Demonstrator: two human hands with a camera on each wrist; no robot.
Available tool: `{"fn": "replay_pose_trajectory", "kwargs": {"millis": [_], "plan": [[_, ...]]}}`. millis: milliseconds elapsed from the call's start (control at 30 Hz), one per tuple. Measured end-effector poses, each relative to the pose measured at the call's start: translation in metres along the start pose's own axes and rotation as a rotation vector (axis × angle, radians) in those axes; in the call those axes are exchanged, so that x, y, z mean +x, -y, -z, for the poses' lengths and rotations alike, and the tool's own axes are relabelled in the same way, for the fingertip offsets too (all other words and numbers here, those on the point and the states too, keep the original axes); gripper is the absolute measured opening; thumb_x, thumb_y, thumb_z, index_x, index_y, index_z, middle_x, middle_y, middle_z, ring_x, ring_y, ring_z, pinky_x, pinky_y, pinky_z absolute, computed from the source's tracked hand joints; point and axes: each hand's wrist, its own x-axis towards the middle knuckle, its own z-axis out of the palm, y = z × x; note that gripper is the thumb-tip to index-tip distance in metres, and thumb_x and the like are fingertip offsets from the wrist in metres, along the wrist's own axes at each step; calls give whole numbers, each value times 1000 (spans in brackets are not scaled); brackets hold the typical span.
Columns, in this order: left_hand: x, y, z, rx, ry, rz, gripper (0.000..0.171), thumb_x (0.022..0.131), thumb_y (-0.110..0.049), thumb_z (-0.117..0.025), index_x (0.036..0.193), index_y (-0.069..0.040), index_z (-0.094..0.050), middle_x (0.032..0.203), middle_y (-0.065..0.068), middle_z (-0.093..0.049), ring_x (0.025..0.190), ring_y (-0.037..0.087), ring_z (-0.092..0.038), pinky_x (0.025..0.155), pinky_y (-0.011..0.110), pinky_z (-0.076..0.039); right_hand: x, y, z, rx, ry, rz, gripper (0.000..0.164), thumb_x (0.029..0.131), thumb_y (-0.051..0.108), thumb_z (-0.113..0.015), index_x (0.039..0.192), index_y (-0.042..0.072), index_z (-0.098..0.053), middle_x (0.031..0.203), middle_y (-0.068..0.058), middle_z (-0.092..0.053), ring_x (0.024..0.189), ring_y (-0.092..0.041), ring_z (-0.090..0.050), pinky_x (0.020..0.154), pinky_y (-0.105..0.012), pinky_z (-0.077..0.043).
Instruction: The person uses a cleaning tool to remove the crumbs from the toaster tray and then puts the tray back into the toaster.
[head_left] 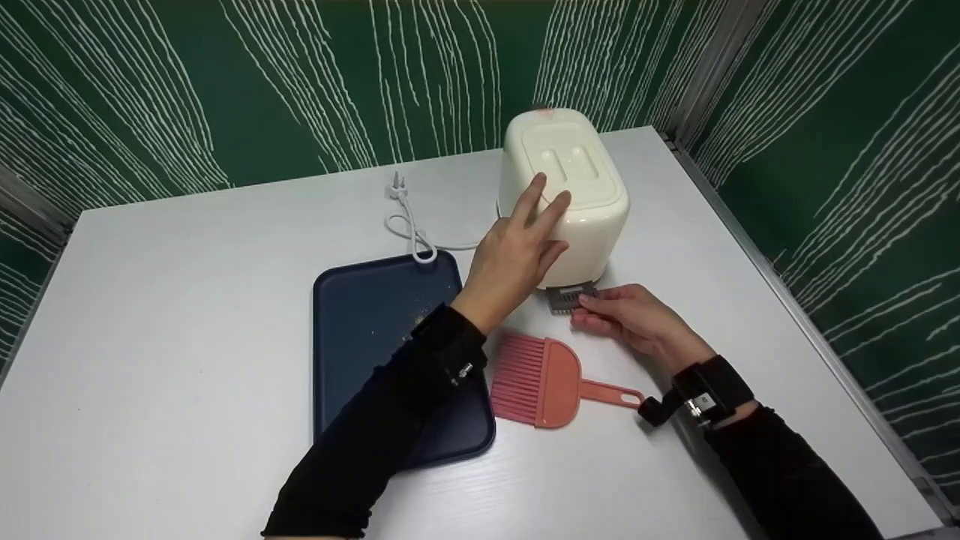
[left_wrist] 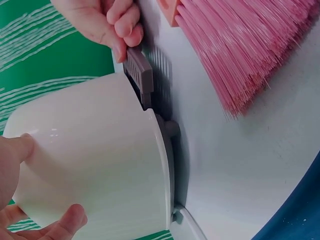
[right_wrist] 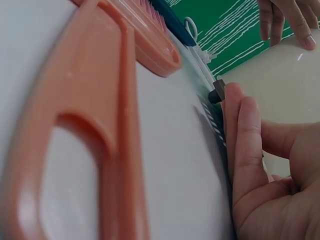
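Observation:
A cream toaster [head_left: 559, 225] stands upright at the back right of the table, two slot-shaped marks on its top. My left hand [head_left: 508, 259] steadies it, fingers spread over the near top edge and side. In the left wrist view, the thumb and fingertips [left_wrist: 75, 214] press its smooth wall. From the toaster's lower near end juts a grey slotted crumb tray [head_left: 564, 300], partly out of the body. My right hand [head_left: 634, 319] pinches the tray's outer end between thumb and fingers. The right wrist view shows those fingers [right_wrist: 250, 145] largely covering the tray.
An orange brush [head_left: 559, 386] with pink bristles lies just in front of the toaster. To its left is a dark blue tray [head_left: 330, 352] with crumbs on it, partly under my left forearm. The toaster's white cord and plug [head_left: 399, 191] lie behind that tray.

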Motion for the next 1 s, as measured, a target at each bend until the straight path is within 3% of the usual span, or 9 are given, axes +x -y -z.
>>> {"fn": "replay_pose_trajectory", "kwargs": {"millis": [333, 700, 1000], "plan": [[0, 0, -1, -6, 0, -7, 56, 100, -41, -60, 151, -25, -43, 163, 7, -32, 97, 29, -69, 81, 39, -58, 6, 3, -6, 61, -33, 0, 21, 102, 12, -57, 111, -6, -60, 84, -7, -77, 79, -11, -76, 75, -18, -58], [-1, 1, -1, -16, 1, -14, 56, 100, -40, -60, 151, -24, -43, 163, 9, -32, 95, 30, -69, 80, 39, -58, 4, 3, 0, 97, 38, -52, 27, 98, 6, -63, 120, -8, -58, 96, -12, -77, 91, -17, -76, 83, -22, -58], [0, 2, 0, 9, -6, -21, 55, 100, -40, -60, 150, -24, -43, 162, 9, -33, 94, 30, -69, 82, 39, -58, 4, -1, -3, 85, 53, 21, 34, 101, 3, -56, 128, -16, -49, 97, -11, -76, 94, -17, -76, 87, -21, -57]]}}
